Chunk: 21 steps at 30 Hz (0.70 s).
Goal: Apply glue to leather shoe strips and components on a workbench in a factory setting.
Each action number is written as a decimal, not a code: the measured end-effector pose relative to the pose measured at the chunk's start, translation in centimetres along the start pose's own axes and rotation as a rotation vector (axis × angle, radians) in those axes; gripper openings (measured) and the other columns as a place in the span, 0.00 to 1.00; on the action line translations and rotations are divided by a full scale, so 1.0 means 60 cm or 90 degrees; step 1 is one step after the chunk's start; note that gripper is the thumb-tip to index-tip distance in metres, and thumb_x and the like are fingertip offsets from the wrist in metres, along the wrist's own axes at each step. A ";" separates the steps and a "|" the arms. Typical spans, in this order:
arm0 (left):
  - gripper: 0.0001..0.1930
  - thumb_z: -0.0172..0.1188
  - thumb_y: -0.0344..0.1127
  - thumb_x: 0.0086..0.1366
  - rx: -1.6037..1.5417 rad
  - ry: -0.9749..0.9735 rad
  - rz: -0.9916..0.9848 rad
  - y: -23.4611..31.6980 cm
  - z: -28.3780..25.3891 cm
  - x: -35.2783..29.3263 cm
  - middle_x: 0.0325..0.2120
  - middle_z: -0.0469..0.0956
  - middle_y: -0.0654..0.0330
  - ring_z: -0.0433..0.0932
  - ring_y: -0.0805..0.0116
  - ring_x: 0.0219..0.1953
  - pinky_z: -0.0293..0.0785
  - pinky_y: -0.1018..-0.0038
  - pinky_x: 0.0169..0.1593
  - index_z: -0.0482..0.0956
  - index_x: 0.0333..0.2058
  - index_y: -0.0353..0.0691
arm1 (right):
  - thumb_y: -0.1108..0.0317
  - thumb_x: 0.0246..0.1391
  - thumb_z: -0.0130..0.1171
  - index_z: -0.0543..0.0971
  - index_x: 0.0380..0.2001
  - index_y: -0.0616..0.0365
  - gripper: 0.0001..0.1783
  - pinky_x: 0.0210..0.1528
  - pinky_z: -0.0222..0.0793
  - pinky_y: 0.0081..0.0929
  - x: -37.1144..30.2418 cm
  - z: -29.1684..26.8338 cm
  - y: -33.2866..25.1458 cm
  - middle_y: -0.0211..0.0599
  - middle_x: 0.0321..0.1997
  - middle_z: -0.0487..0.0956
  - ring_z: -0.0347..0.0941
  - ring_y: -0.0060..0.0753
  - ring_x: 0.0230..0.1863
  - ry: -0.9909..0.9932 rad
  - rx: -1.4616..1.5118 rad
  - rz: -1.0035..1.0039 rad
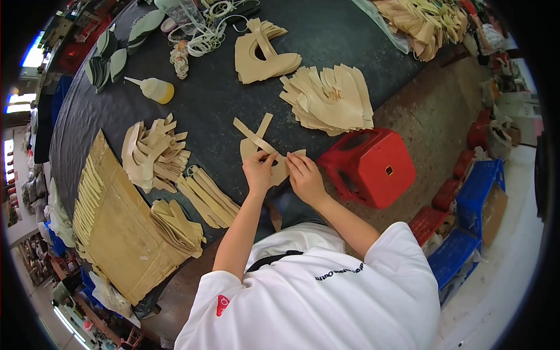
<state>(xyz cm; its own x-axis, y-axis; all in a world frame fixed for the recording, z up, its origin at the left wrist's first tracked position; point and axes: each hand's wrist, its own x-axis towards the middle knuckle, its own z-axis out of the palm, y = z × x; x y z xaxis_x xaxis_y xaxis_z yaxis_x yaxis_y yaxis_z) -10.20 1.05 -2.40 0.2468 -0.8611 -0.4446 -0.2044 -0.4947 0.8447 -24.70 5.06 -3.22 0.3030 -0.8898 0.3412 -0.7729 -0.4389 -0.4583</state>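
Note:
A tan, leather-like shoe upper piece [279,170] with narrow straps lies in front of me near the table's edge. My left hand [259,171] is closed, its thumb and fingertips pinching a strap [256,136] that runs up and to the left across the piece. From the right, my right hand [306,177] grips the piece's edge with its fingers pressed on top; its thumb is mostly hidden. A second strap end sticks up beyond the left hand, crossing the first one.
Stacks of similar tan cutouts [332,96] lie ahead, with another bundle [153,153] at the left. Bundled tan strips [209,197] and a cardboard sheet [125,224] with strips are nearby. A yellow-filled squeeze bottle [156,90] lies farther off. A red stool [376,169] stands right.

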 end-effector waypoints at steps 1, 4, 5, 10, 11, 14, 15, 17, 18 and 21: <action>0.08 0.64 0.32 0.53 0.000 0.000 0.000 0.001 0.000 -0.001 0.13 0.73 0.63 0.65 0.80 0.12 0.60 0.80 0.17 0.80 0.26 0.31 | 0.76 0.38 0.55 0.75 0.43 0.65 0.22 0.51 0.64 0.32 0.001 0.001 -0.002 0.37 0.50 0.72 0.66 0.38 0.50 0.007 -0.001 -0.001; 0.08 0.64 0.32 0.53 0.009 0.009 0.012 0.004 0.002 -0.005 0.12 0.73 0.62 0.66 0.80 0.12 0.60 0.79 0.18 0.80 0.27 0.31 | 0.74 0.39 0.56 0.75 0.43 0.64 0.22 0.50 0.63 0.36 0.004 0.000 -0.010 0.35 0.50 0.72 0.65 0.41 0.50 -0.008 -0.018 -0.011; 0.08 0.64 0.32 0.53 0.015 0.013 0.019 0.005 0.002 -0.007 0.12 0.73 0.62 0.66 0.80 0.12 0.60 0.79 0.18 0.80 0.27 0.31 | 0.74 0.39 0.56 0.75 0.43 0.64 0.22 0.50 0.63 0.36 0.006 0.000 -0.012 0.35 0.50 0.72 0.65 0.41 0.50 -0.009 -0.019 -0.012; 0.08 0.63 0.32 0.54 0.022 0.026 0.047 0.007 0.006 -0.014 0.13 0.74 0.62 0.66 0.80 0.12 0.61 0.79 0.19 0.80 0.27 0.32 | 0.70 0.41 0.55 0.76 0.43 0.61 0.21 0.52 0.58 0.37 0.010 0.007 -0.020 0.33 0.50 0.72 0.64 0.41 0.51 -0.012 -0.085 -0.037; 0.07 0.63 0.32 0.54 0.031 0.030 0.055 0.006 0.007 -0.015 0.14 0.75 0.61 0.67 0.79 0.12 0.62 0.79 0.19 0.80 0.28 0.33 | 0.70 0.41 0.55 0.76 0.43 0.61 0.21 0.52 0.58 0.37 0.009 0.007 -0.022 0.33 0.50 0.72 0.64 0.41 0.51 -0.012 -0.086 -0.038; 0.07 0.63 0.32 0.54 0.041 0.044 0.073 0.004 0.007 -0.014 0.14 0.76 0.60 0.68 0.77 0.12 0.63 0.79 0.20 0.80 0.27 0.33 | 0.69 0.42 0.54 0.76 0.43 0.62 0.21 0.51 0.58 0.36 0.015 0.007 -0.027 0.34 0.49 0.72 0.64 0.38 0.50 -0.020 -0.106 -0.034; 0.08 0.63 0.33 0.54 0.042 0.050 0.082 0.004 0.008 -0.015 0.14 0.76 0.60 0.69 0.76 0.11 0.64 0.78 0.19 0.80 0.27 0.33 | 0.68 0.42 0.54 0.76 0.42 0.63 0.20 0.50 0.58 0.35 0.016 0.006 -0.026 0.34 0.48 0.73 0.65 0.36 0.47 -0.029 -0.113 -0.040; 0.09 0.64 0.33 0.53 0.057 0.037 0.040 0.004 0.004 -0.013 0.17 0.77 0.59 0.71 0.75 0.15 0.65 0.77 0.22 0.79 0.29 0.32 | 0.68 0.42 0.54 0.76 0.41 0.63 0.20 0.48 0.59 0.34 0.016 0.009 -0.025 0.34 0.47 0.73 0.66 0.34 0.45 -0.038 -0.121 -0.049; 0.10 0.64 0.33 0.53 0.075 0.024 0.006 0.010 0.001 -0.010 0.21 0.77 0.58 0.73 0.73 0.18 0.67 0.77 0.24 0.78 0.30 0.32 | 0.68 0.41 0.54 0.77 0.40 0.64 0.19 0.47 0.59 0.33 0.020 0.013 -0.023 0.34 0.45 0.74 0.66 0.33 0.43 -0.041 -0.142 -0.072; 0.16 0.65 0.33 0.52 0.106 0.262 0.263 0.000 -0.021 -0.008 0.30 0.75 0.56 0.75 0.68 0.28 0.69 0.76 0.31 0.74 0.38 0.33 | 0.67 0.40 0.55 0.78 0.35 0.64 0.16 0.44 0.60 0.32 0.034 0.021 -0.024 0.33 0.39 0.76 0.67 0.31 0.39 -0.019 -0.165 -0.100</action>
<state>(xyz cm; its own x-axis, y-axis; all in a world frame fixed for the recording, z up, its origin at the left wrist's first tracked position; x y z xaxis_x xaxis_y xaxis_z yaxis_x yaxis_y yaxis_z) -9.14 1.59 -1.84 0.4540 -0.8864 0.0905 -0.4993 -0.1690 0.8498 -22.26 3.74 -2.91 0.4434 -0.8185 0.3652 -0.8307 -0.5283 -0.1756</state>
